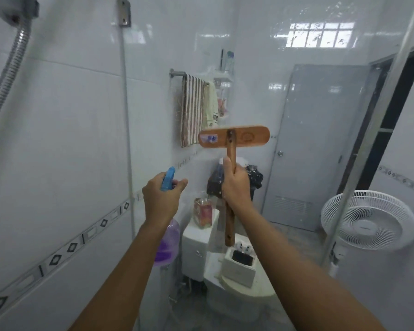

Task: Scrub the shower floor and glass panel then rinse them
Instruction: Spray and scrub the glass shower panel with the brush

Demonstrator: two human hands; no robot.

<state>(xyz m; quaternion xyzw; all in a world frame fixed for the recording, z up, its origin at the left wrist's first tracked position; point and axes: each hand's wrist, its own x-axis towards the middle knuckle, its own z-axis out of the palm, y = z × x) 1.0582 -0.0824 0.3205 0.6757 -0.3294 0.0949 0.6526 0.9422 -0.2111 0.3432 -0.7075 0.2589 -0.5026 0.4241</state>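
White-tiled bathroom seen through the glass panel (308, 75), which stood just in front of you with droplets and a window reflection on it; beyond it were a toilet (237, 287), a striped towel (191, 111) on a rail, a grey door (320, 144) far right and a white fan (368, 220) at right. Your right hand (236, 187) had its fingers closed around the wooden handle of the scrub brush (233, 139), head raised upright with its wooden back facing you, so the bristles likely pointed at the glass, ready to scrub. Your left hand (161, 199) gripped the neck of the spray bottle (167, 235), blue nozzle up and aimed forward, purple liquid below the wrist; forefinger looked extended near the trigger, probably to wet the pane first. Whether the brush touched the glass, you could not tell. Shower floor was out of view, below the frame. A shower hose (7, 75) hung on the near left wall.
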